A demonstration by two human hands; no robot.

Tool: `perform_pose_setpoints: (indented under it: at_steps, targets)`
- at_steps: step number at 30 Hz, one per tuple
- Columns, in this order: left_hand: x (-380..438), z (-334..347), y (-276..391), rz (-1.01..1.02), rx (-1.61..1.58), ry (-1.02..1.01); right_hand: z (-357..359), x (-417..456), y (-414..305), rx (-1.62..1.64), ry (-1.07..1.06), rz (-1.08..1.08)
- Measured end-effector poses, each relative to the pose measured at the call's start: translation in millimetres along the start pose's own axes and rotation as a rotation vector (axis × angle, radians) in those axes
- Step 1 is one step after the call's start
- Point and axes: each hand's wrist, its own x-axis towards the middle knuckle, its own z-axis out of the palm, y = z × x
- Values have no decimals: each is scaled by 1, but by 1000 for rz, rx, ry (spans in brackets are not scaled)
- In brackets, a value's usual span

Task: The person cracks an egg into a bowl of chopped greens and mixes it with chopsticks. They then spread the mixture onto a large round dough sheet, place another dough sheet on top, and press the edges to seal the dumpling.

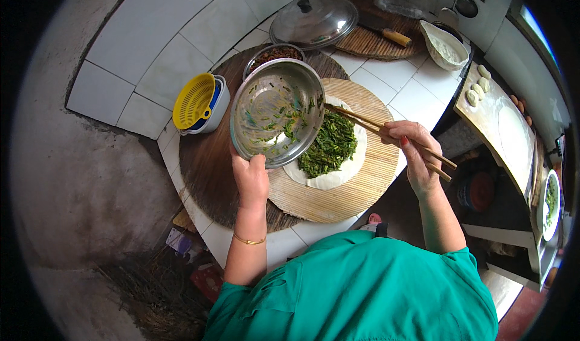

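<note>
My left hand (250,177) grips the rim of a steel bowl (267,100), tilted so that its inside faces me. Scraps of chopped greens cling to the metal. Between the fingers of my right hand (414,153) is a pair of wooden chopsticks (362,119), whose tips reach the bowl's right rim. Below and right of the bowl, a heap of chopped green vegetables (330,143) covers much of a round sheet of dough (328,182). That dough lies on a round ridged board (378,182), and the bowl hides part of it.
Under the ridged board is a dark round wooden lid (204,168). A yellow colander (195,100) stands left, a bowl of reddish-brown filling (276,54) behind. Farther back are a glass lid (312,19) and a cleaver (385,32). Dough pieces (478,89) rest on a floured board (489,119).
</note>
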Motion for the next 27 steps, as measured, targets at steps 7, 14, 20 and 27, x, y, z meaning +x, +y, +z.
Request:
perform_pose_setpoints:
  at_steps: [7, 14, 20, 27]
  targets:
    - [2, -4, -12, 88, 96, 6, -4, 7, 12, -111, -65, -26]
    - [2, -4, -11, 57, 95, 22, 1, -4, 13, 31, -103, 10]
    - [1, 3, -7, 47, -8, 16, -3, -11, 24, -7, -102, 69]
    - [-2, 6, -4, -15, -16, 2, 12, 3, 25, -85, -22, -9]
